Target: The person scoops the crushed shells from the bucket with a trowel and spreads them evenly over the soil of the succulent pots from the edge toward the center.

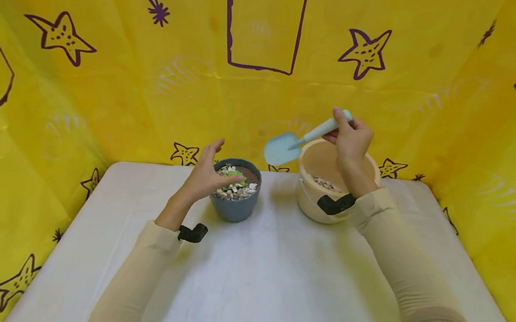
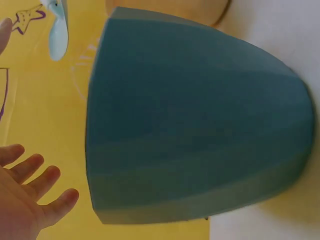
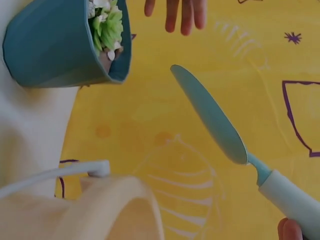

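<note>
My right hand (image 1: 354, 145) grips the pale handle of a light blue trowel (image 1: 282, 149), holding it in the air over the bucket's near-left side. No pebbles show on its blade, which points left toward the plant pot. That blue-grey pot (image 1: 233, 211) stands on the table with a green succulent (image 3: 110, 31), pale pebbles and a patch of brown soil inside. Beside the pot's left rim is my left hand (image 1: 205, 176), fingers spread and thumb stretched over the pebbles. In the left wrist view its fingers (image 2: 46, 181) are apart and hold nothing.
A cream bucket (image 1: 308, 201) with a white handle (image 3: 60, 176) and some pebbles (image 1: 325, 183) inside stands right of the pot, below my right forearm. The white table (image 1: 237, 293) meets a yellow curtain (image 1: 173, 86) printed with stars behind and at both sides.
</note>
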### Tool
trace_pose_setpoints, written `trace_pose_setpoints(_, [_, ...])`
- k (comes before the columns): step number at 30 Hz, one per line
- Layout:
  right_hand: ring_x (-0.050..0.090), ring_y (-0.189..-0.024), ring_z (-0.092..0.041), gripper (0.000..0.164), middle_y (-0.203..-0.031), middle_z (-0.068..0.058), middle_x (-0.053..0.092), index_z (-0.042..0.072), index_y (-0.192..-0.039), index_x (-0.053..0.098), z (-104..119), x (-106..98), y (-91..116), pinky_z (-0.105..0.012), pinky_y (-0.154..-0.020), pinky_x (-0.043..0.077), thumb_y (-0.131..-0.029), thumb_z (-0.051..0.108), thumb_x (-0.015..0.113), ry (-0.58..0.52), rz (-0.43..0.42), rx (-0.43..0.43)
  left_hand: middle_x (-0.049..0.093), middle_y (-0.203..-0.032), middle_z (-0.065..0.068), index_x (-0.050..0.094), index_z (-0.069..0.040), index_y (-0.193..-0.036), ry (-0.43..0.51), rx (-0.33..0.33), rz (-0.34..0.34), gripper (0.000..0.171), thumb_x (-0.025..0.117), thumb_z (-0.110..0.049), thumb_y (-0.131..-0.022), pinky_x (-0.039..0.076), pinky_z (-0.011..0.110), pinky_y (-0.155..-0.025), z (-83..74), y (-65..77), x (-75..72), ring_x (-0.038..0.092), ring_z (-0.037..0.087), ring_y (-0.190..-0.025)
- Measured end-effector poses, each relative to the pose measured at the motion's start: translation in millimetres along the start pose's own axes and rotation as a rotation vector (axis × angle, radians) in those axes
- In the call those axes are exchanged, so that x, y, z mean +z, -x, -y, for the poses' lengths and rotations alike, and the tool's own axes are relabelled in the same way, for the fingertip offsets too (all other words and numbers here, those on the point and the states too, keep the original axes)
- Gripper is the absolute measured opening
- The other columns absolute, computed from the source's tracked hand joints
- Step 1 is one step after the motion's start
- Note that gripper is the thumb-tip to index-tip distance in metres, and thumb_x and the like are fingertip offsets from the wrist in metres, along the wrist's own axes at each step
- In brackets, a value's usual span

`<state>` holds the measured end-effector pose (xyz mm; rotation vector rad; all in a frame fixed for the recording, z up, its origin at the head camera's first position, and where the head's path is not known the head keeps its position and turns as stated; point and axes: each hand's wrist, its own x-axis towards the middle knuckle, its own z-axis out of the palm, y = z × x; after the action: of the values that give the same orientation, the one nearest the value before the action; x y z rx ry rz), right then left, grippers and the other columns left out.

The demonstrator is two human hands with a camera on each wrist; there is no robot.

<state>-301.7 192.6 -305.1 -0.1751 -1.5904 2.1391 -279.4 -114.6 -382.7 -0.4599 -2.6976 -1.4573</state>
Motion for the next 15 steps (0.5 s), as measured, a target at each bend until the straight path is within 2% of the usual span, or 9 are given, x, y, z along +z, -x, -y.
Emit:
trace_pose_setpoints(6, [0.069,-0.055,-0.015,0.020,-0.066,-0.004,0.067,0.005,-0.087,0.071,12,-5,-7,-0.028,-0.056,0.058,-0.085,0.025,0.075,-0.051,-0.010,-0.007,0.022,-0.160,0.009,0.017,-0.014,-0.156,0.003,0.041,0.015,0.116,0.079,-0.061,-0.070,0.027,0.059,-0.115,-12.4,-12.7,7.2,0.024,0.030,-0.146])
trace_pose_setpoints(15, [0.071,-0.059,-0.016,0.022,-0.069,-0.005,0.068,0.005,-0.087,0.072,28,-19,-16,-0.028,-0.058,0.058,-0.084,0.027,0.076,-0.050,-0.018,-0.050,0.022,-0.159,0.009,0.017,-0.017,-0.156,0.030,0.060,0.060,0.109,0.079,-0.053,-0.075,0.030,0.057,-0.115,-37.3,-23.6,25.9,0.024,0.027,-0.147])
